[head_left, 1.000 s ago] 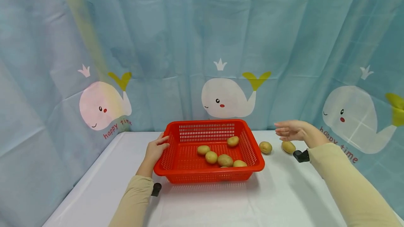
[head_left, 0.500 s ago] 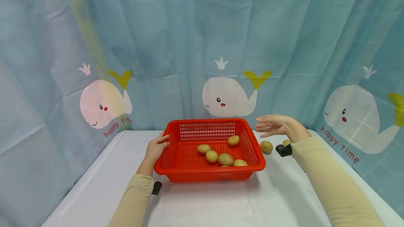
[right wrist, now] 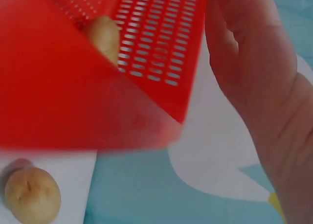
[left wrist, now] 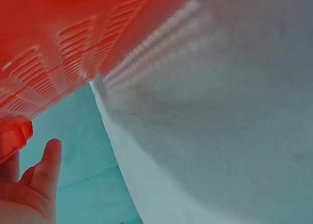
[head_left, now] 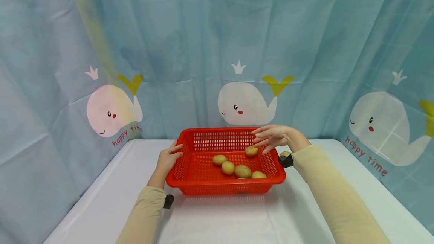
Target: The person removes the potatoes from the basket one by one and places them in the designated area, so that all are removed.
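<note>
A red perforated plastic basket (head_left: 203, 182) stands on the table, with several potatoes lying inside, one of them a potato (head_left: 251, 151) near the right wall. My left hand (head_left: 167, 161) rests at the basket's left rim, its fingers fairly straight across the edge. In the left wrist view a digit (left wrist: 49, 168) stands apart from the rim. My right hand (head_left: 272, 136) hovers over the basket's right rim, fingers spread and holding nothing. Outside the basket on the right, a potato (right wrist: 33, 195) shows in the right wrist view; in the head view my right wrist partly covers it.
A white cloth (head_left: 217, 217) covers the table. Behind it hangs a light blue curtain (head_left: 169, 48) printed with whales. Both sleeves carry a small black wrist camera (head_left: 286, 160) near the cuff.
My right hand has moved left, from above the loose potatoes to over the basket's right rim. Its arm now hides the farther loose potato. My left hand has stayed at the rim.
</note>
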Demonstrator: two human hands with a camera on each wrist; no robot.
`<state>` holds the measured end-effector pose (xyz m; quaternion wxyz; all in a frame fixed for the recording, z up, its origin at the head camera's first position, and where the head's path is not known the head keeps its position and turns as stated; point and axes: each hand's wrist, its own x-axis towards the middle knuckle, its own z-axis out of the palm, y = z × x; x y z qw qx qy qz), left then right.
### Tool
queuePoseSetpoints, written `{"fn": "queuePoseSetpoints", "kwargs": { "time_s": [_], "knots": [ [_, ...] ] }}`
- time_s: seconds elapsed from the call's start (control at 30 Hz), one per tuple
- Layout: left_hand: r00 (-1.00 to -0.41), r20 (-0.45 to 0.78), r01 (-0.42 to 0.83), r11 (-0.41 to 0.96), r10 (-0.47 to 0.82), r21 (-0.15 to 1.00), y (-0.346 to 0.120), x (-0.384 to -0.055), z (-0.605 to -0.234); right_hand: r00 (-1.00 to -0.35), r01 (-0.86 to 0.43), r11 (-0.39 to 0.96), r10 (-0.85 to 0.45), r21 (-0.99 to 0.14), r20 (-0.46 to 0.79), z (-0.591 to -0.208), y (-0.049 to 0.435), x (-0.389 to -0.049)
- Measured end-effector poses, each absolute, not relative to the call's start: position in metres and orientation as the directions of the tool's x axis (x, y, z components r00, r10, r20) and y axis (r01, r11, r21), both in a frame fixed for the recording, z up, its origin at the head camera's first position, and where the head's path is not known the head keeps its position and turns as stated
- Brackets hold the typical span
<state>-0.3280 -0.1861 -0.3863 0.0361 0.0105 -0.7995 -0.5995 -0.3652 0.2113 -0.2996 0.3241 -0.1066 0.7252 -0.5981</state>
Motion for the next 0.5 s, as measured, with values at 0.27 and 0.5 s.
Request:
{"fn": "queuePoseSetpoints", "kwargs": {
  "time_s": [0.27, 0.5],
  "knots": [
    [-0.997, 0.05, 0.03, 0.278, -0.063, 0.96, -0.186, -0.329, -0.388, -0.732, 0.261, 0.343, -0.539, -0.902, -0.417, -0.315, 0.188, -0.385],
    [-0.996, 0.052, 0.03, 0.277, -0.072, 0.96, -0.185, -0.328, -0.388, -0.639, 0.264, 0.512, -0.542, -0.818, -0.546, -0.33, 0.169, -0.395]
  ]
}}
